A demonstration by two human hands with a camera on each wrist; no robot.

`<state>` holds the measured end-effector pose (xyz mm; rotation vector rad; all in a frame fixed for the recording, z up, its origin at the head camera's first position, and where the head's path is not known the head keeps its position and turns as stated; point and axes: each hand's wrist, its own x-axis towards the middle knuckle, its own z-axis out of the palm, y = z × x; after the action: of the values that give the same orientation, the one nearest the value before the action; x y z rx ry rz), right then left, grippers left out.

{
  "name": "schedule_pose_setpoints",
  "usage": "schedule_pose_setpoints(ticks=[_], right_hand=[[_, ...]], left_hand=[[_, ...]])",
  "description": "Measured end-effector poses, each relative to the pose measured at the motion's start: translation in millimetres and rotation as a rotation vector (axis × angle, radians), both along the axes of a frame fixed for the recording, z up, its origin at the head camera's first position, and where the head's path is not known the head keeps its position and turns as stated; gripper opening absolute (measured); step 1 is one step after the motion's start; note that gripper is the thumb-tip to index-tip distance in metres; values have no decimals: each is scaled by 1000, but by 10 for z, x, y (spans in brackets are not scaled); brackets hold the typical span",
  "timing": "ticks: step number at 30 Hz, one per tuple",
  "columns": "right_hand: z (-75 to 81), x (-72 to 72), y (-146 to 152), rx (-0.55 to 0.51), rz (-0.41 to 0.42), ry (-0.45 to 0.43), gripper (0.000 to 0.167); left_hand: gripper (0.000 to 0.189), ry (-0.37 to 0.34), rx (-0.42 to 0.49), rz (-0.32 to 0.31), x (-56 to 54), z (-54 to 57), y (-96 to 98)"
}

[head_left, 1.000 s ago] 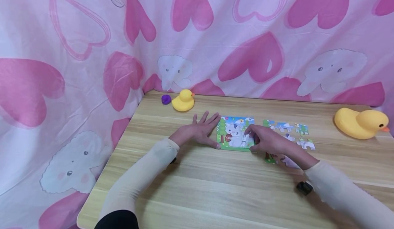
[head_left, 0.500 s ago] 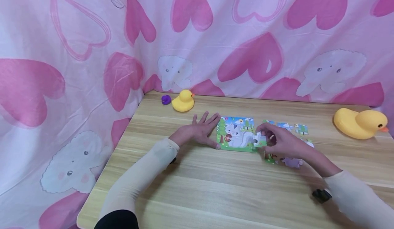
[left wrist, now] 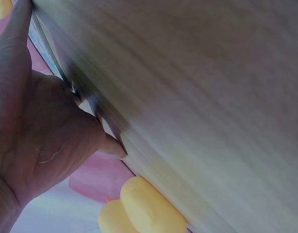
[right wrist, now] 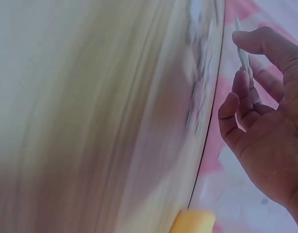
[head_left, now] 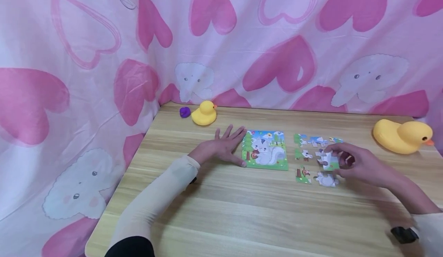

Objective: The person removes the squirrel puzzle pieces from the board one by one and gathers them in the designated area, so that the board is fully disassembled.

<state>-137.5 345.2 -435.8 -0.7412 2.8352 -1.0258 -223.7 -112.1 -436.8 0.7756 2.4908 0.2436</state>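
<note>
A picture card showing a white squirrel in a green wood lies flat on the table. My left hand rests at its left side with the fingers spread and straight, fingertips and thumb right at the card's edge. Between thumb and fingers my right hand pinches a jigsaw piece with white and green print, seen edge-on in the right wrist view. Below that piece and to its left lie several loose jigsaw pieces, set out in spaced rows. The right hand hides part of the rows.
A yellow toy duck and a small purple one stand at the table's back left. At the right is a larger yellow duck. A pink heart-print curtain hangs behind the wooden table and along its left.
My right hand has lifted the jigsaw piece off the card's lower right and carried it rightward to above the loose pieces. The left hand has stayed in place.
</note>
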Motion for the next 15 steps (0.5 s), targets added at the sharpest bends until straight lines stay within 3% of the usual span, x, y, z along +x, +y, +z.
schedule_pose_setpoints(ticks=[7,15], right_hand=[[-91,116,389,-7,-36,-22,64],[-170,303,503,57,-39,1,66]], left_hand=[[129,-8,-10,8,6,18,-9],[128,-10,-14,11,15,26,5]])
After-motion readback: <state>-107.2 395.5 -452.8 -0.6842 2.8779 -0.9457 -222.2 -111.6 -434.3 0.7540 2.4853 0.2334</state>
